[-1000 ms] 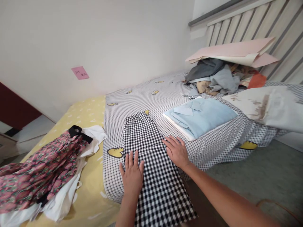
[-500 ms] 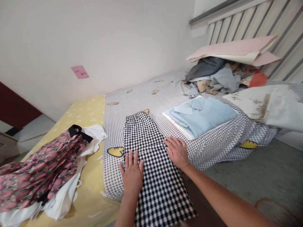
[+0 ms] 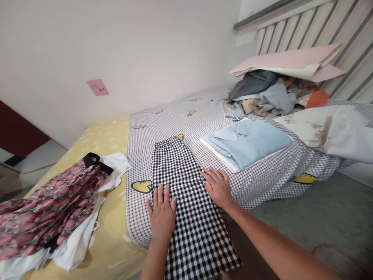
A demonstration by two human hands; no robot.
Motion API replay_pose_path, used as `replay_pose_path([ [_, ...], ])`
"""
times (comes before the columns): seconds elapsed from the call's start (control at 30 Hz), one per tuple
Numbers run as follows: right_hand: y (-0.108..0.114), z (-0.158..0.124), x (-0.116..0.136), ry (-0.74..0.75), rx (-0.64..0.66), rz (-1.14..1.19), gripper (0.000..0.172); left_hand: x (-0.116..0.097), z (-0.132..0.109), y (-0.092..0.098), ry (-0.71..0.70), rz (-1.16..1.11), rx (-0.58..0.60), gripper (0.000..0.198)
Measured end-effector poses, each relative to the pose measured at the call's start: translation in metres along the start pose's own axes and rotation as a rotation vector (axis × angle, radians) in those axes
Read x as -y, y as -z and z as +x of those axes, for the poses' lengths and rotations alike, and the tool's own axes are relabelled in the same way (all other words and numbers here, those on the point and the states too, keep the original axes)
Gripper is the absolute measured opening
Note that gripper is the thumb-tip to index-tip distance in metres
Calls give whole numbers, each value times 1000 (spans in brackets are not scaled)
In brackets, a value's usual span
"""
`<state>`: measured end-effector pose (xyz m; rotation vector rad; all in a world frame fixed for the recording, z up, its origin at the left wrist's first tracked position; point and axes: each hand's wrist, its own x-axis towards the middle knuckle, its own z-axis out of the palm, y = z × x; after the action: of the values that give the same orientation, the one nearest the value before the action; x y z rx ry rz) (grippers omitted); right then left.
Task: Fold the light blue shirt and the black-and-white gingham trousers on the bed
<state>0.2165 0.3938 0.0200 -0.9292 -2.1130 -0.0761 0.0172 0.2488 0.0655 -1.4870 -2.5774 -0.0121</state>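
Observation:
A black-and-white checked skirt (image 3: pixel 192 217) with a gathered waistband lies lengthwise on the bed, its lower end hanging past the near edge. Flat on its left side rests my left hand (image 3: pixel 161 214), fingers spread and pointing away from me. My right hand (image 3: pixel 217 186) lies along the opposite edge at about the same height, fingertips on the cloth and fingers stretched out. Neither hand grips anything. Just beyond my right hand is a folded light blue shirt (image 3: pixel 247 144) with its collar up top, lying on something white.
At left, a floral garment with a black collar (image 3: pixel 64 198) lies over white clothing (image 3: pixel 116 167) on a yellow sheet (image 3: pixel 113 237). A heap of clothes (image 3: pixel 271 91) under pink card (image 3: pixel 288 60) sits at the back right, near a white bag (image 3: pixel 346 132). A wall stands behind.

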Motion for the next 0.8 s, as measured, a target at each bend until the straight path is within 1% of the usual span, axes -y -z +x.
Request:
replay_pose_path([
  [0.3, -1, -1, -2, -2, 19, -18, 41, 0, -1, 0, -1, -6, 13, 59],
  [0.63, 0, -1, -2, 7, 38, -25, 43, 0, -2, -6, -12, -8, -60, 59],
  [0.8, 0, -2, -2, 17, 32, -50, 43, 0, -2, -6, -14, 6, -51, 59],
])
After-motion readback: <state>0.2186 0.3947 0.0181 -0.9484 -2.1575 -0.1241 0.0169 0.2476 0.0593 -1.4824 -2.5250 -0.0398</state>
